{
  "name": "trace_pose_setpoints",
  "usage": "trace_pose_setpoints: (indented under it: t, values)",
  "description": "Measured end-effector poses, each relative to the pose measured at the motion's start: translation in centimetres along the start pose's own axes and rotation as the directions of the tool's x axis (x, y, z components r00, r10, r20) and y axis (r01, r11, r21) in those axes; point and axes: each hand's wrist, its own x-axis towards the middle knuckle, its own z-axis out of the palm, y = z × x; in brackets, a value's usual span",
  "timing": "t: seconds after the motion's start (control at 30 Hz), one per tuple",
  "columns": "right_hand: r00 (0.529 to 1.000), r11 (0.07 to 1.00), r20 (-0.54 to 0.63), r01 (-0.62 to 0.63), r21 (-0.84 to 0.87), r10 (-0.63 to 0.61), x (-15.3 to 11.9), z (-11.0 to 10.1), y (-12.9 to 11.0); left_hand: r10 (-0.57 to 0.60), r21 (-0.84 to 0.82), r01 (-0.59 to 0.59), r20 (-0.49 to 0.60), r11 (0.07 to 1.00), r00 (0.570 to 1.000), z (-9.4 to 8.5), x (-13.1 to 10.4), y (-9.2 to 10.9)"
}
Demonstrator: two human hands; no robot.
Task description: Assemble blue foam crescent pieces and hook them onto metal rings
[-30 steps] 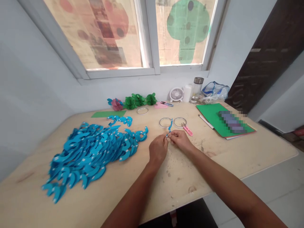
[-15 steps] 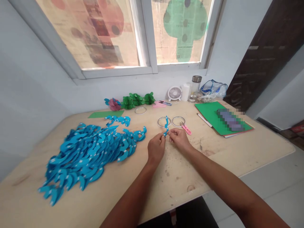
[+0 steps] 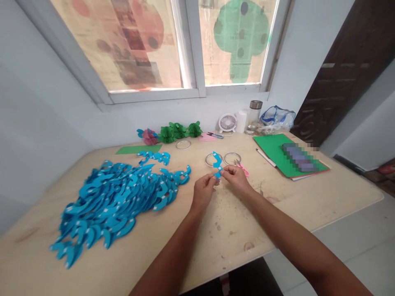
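Note:
A small curved blue piece [image 3: 217, 159] with a white patch is held up over the middle of the table. My left hand [image 3: 203, 190] pinches its lower end, and my right hand [image 3: 236, 177] grips its right side, the fingertips of both hands close together. Just behind the piece lie two metal rings, one [image 3: 232, 153] at the right and one [image 3: 206, 158] partly hidden by the piece. Pink-handled snips [image 3: 243, 169] rest beside my right hand. A large heap of similar blue pieces [image 3: 111, 201] spreads over the left of the table.
Along the wall stand green paper shapes [image 3: 178, 130], a pink and blue one [image 3: 149, 137], a small fan [image 3: 227, 122] and a glass bottle [image 3: 254, 117]. A third ring [image 3: 183, 141] lies at the back. Green sheets [image 3: 271, 150] and a marker [image 3: 266, 158] are at the right.
The blue piece has turned and now shows its broad face. Both hands have shifted slightly, and still hold it.

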Motion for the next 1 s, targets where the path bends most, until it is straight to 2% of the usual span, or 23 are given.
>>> trace_pose_setpoints:
  t: [0.27, 0.5, 0.7, 0.87, 1.0]
  values:
    - [0.999, 0.999, 0.011, 0.036, -0.014, -0.036, 0.1, -0.1, 0.2, -0.001, -0.045, 0.002, 0.023, 0.999, 1.000, 0.0, -0.1, 0.0]
    - [0.998, 0.997, -0.023, 0.052, -0.064, -0.053, 0.2, -0.2, 0.3, -0.030, -0.096, 0.028, -0.019, 0.995, 0.999, 0.0, 0.0, -0.3]
    - [0.997, 0.978, 0.005, 0.076, -0.193, -0.077, -0.1, 0.0, 0.5, -0.015, -0.144, -0.006, -0.142, 0.990, 0.990, 0.0, 0.2, -0.2]
    - [0.981, 0.908, 0.073, 0.196, -0.370, -0.182, -0.9, 0.5, 0.3, 0.013, -0.263, -0.051, -0.148, 0.963, 0.989, 0.1, 0.5, -0.5]
    - [0.967, 0.856, 0.123, 0.256, -0.448, -0.224, -1.2, 0.9, 0.1, 0.011, -0.300, -0.068, -0.187, 0.951, 0.982, 0.1, 0.5, -0.4]
